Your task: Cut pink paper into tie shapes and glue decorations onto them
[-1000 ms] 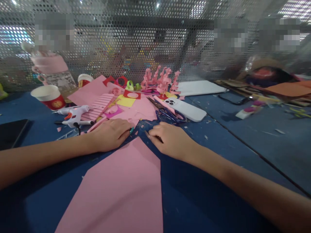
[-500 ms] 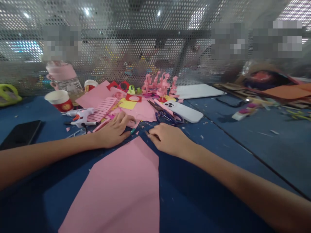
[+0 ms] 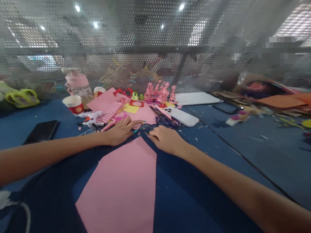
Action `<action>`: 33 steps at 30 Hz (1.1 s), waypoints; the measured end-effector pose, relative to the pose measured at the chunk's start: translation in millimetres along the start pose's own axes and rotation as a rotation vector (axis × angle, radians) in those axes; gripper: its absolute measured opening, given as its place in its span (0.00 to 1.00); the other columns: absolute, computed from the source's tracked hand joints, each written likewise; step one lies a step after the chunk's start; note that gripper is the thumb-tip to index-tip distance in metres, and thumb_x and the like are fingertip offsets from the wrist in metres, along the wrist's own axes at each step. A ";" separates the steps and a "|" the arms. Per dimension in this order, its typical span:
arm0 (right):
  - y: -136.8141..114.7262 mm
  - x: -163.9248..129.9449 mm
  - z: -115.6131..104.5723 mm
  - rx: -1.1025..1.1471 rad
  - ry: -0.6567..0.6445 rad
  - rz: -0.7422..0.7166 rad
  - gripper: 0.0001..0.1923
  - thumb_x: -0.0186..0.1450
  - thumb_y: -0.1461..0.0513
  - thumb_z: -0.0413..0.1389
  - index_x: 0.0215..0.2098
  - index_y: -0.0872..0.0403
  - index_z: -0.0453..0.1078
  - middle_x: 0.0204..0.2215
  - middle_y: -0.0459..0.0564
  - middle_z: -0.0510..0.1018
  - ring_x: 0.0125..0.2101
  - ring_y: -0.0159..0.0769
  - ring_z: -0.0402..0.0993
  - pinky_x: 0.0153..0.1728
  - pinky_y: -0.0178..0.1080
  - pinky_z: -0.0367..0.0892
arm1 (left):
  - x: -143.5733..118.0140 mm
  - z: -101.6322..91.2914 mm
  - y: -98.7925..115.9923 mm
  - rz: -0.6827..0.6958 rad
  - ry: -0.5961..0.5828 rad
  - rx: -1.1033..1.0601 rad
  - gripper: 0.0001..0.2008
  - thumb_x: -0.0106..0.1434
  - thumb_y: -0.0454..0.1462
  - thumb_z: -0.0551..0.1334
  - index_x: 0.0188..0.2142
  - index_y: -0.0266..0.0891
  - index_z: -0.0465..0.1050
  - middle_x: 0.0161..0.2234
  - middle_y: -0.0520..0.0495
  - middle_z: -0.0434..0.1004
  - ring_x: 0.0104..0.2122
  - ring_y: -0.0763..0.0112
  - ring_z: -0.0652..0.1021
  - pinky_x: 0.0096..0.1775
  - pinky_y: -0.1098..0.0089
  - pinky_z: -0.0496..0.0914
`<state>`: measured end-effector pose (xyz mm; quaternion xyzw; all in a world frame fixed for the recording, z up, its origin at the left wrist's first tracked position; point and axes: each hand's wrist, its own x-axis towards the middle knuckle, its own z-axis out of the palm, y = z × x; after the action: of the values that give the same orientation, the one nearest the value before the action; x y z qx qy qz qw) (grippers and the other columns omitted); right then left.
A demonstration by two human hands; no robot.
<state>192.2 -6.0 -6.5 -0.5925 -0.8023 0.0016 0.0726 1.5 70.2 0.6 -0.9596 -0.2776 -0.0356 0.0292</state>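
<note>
My left hand [image 3: 122,131] rests on the blue table with its fingers stretched out, their tips among small paper scraps. Close by on the right, my right hand [image 3: 166,138] is closed, fingers curled and thumb tucked in. Whether anything is in its grip is hidden. A large pink paper sheet [image 3: 123,187] with angled cut edges lies flat just in front of both hands. Beyond my right hand are dark-handled scissors [image 3: 167,121] and a white phone [image 3: 186,117]. Left of my left hand lies a white glue gun [image 3: 91,120].
Pink, yellow and red papers [image 3: 132,108] and curled pink paper pieces [image 3: 163,93] are heaped at the back. A paper cup [image 3: 74,105], pink-topped bottle [image 3: 78,85] and black phone [image 3: 41,132] stand or lie left. A perforated metal screen [image 3: 145,58] borders the far side.
The view has shifted, bringing a white cable into sight at lower left. My left fingers reach further right over the scraps. My right hand stays closed in nearly the same place.
</note>
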 end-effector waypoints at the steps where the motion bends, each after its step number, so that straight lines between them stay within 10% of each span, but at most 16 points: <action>1: 1.7 -0.1 1.4 0.014 0.017 -0.018 0.17 0.65 0.59 0.43 0.26 0.55 0.69 0.27 0.51 0.74 0.33 0.36 0.68 0.27 0.34 0.56 | -2.8 0.4 0.1 -0.031 0.040 -0.025 0.21 0.64 0.35 0.42 0.57 0.40 0.51 0.42 0.43 0.60 0.45 0.63 0.62 0.46 0.59 0.60; 8: 9.6 2.6 10.0 0.203 0.242 -0.185 0.16 0.65 0.61 0.44 0.24 0.57 0.67 0.23 0.49 0.69 0.28 0.32 0.64 0.31 0.33 0.57 | -16.2 -20.2 4.7 0.016 0.055 -0.113 0.22 0.60 0.48 0.52 0.49 0.39 0.62 0.49 0.41 0.62 0.50 0.60 0.61 0.51 0.54 0.55; 15: 7.9 0.8 10.3 0.302 0.429 -0.226 0.16 0.64 0.62 0.44 0.22 0.57 0.64 0.21 0.49 0.67 0.26 0.32 0.62 0.31 0.34 0.58 | 19.8 -53.9 -3.9 0.072 -0.433 -0.420 0.23 0.48 0.39 0.65 0.44 0.35 0.67 0.43 0.43 0.72 0.41 0.68 0.72 0.41 0.71 0.65; 20: 10.2 1.6 9.4 0.283 0.477 -0.247 0.16 0.65 0.63 0.43 0.21 0.56 0.63 0.20 0.48 0.66 0.25 0.32 0.61 0.30 0.35 0.58 | 36.2 -53.5 -10.1 0.067 -0.574 -0.673 0.18 0.46 0.39 0.65 0.37 0.35 0.70 0.37 0.45 0.77 0.35 0.68 0.75 0.35 0.72 0.68; 27: 9.1 -0.2 6.8 0.235 0.341 -0.207 0.15 0.64 0.63 0.44 0.21 0.56 0.63 0.22 0.49 0.68 0.28 0.33 0.64 0.32 0.34 0.58 | 27.9 -51.4 -21.8 -0.007 -0.379 -0.464 0.23 0.41 0.39 0.67 0.38 0.35 0.68 0.38 0.45 0.74 0.37 0.69 0.73 0.34 0.74 0.66; 33: 9.9 -5.4 2.3 0.204 0.136 -0.181 0.14 0.63 0.64 0.44 0.22 0.56 0.63 0.23 0.49 0.69 0.28 0.32 0.65 0.30 0.33 0.56 | 40.4 -38.8 -28.0 0.065 -0.462 -0.472 0.17 0.43 0.43 0.65 0.31 0.35 0.68 0.28 0.51 0.70 0.28 0.73 0.69 0.29 0.75 0.62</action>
<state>202.9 -8.0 -10.2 -0.5060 -0.8413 0.0365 0.1867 18.6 112.3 43.6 -0.9310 -0.2301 0.1208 -0.2564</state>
